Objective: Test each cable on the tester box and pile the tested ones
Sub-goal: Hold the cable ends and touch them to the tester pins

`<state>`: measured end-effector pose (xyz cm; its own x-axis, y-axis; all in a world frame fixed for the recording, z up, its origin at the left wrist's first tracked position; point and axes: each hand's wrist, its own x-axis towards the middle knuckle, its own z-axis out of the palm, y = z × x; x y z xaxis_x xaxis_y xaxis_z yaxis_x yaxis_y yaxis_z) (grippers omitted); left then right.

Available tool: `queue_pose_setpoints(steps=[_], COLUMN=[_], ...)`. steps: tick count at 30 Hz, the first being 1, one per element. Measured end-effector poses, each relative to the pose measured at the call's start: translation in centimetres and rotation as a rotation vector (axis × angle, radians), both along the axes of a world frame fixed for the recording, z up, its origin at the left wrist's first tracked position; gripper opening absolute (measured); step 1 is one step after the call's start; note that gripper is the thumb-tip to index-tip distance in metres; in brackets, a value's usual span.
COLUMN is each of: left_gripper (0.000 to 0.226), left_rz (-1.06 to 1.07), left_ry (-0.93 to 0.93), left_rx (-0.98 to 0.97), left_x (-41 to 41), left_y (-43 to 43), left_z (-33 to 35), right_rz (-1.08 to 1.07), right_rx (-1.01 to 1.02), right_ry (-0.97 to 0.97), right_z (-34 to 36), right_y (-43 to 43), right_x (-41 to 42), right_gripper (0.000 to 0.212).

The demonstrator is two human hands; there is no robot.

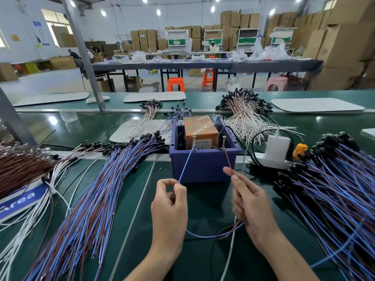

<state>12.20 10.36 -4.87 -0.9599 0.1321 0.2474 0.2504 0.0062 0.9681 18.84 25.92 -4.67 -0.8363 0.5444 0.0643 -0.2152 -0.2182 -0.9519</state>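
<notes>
Head view, left hand: My left hand (169,209) sits near centre. Thumb and forefinger pinch the blue lead (186,163) close to its free end, so the tip can be steered like a probe.
Head view, right hand: My right hand (251,201) pinches the brown lead (227,157) the same way, forefinger stretched along it. The other fingers curl over the slack.
Cable: One thin cable (203,236) with two leads, blue and brown. Its middle loops on the green bench (142,199), near me and between my wrists. Both leads rise away from me to the box.
Tester box: A purple plastic tub (203,167) at centre, holding an orange unit (199,128) wrapped in clear tape. Two upright screws stand at its near rim.
Contacts: The blue tip meets the left screw (194,139) and the brown tip meets the right screw (224,141). I judge that the leads are held apart so each touches only its own contact.
Piles: Blue and brown cables with black end caps fan out in a left pile (91,189) and a right pile (334,189). I cannot tell which one holds the tested cables.
Far side: A heap of white cables (243,116) lies beyond the box.
</notes>
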Motion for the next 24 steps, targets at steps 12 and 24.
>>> queue_pose_setpoints(steps=[12, 24], left_gripper=[0.009, 0.009], left_rz=[0.007, 0.0], left_ry=[-0.033, -0.046], left_rx=[-0.001, -0.003], left_x=[0.04, 0.0], left_y=[-0.06, -0.06], left_z=[-0.16, -0.14], right_rz=[-0.003, 0.001], right_rx=[-0.005, 0.0], right_ry=[-0.034, -0.032], right_z=[-0.07, 0.11], right_y=[0.12, 0.04], right_x=[-0.22, -0.16], right_gripper=[0.024, 0.024])
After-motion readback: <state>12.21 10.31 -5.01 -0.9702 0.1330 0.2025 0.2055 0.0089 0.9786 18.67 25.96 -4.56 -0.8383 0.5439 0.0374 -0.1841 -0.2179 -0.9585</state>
